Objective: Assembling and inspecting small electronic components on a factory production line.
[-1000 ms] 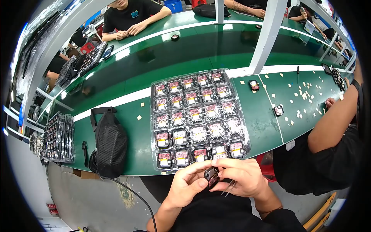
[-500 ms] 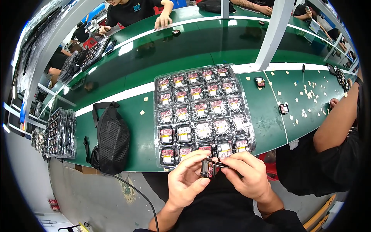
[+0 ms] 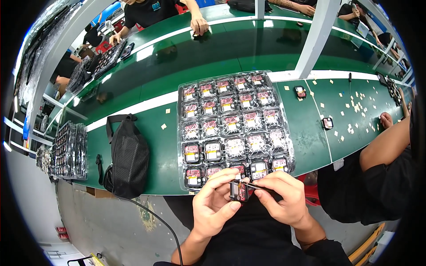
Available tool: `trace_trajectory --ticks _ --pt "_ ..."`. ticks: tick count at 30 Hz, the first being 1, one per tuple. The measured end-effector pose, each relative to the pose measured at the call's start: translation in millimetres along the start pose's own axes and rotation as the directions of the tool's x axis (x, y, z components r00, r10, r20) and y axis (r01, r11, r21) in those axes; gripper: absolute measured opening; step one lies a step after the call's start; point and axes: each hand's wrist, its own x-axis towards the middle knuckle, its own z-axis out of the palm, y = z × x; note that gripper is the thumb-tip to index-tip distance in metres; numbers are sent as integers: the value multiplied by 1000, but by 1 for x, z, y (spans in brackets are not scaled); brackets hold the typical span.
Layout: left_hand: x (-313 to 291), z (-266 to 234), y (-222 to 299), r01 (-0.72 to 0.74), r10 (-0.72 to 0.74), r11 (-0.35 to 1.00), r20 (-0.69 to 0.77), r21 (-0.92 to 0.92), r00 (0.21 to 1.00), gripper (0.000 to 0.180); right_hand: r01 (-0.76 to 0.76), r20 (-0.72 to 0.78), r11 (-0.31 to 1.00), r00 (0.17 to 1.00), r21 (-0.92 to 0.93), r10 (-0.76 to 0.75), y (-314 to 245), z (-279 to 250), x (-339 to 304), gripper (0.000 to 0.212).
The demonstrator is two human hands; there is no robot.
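My left hand holds a small black square device housing by its edges, tilted, with a red circuit board showing inside. Dark, slim tweezers are pinched in my right hand, their tips at the upper edge of the housing. Exactly what the tips touch is too small to tell. Just beyond my hands lies a clear plastic tray with rows of similar housings in its pockets, most showing red boards and some with pale or yellow parts.
A black bag lies left of the tray, near stacked filled trays. Two loose devices and scattered pale squares lie to the right, beside a co-worker's arm. A grey post rises behind the tray.
Both my hands stay nearly in place; the tweezers have shifted slightly against the housing. Across the table, a co-worker's hand has moved right onto a small device lying there.
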Motion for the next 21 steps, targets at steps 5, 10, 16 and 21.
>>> trace_trajectory --ticks 5,10,16,21 --pt "1 0 0 18 -19 1000 -33 -18 999 53 233 -128 919 950 -318 -285 11 8 -3 30" --pt "1 -1 -1 20 -20 1000 -31 -4 999 54 295 -111 847 919 -443 -378 16 11 -5 32" --pt "0 -2 -1 44 -44 999 -30 -4 999 54 309 -129 845 908 -437 -399 15 14 -6 34" --pt "-1 -2 -2 37 -37 999 -23 5 999 55 309 -124 846 910 -435 -396 16 14 -6 32"
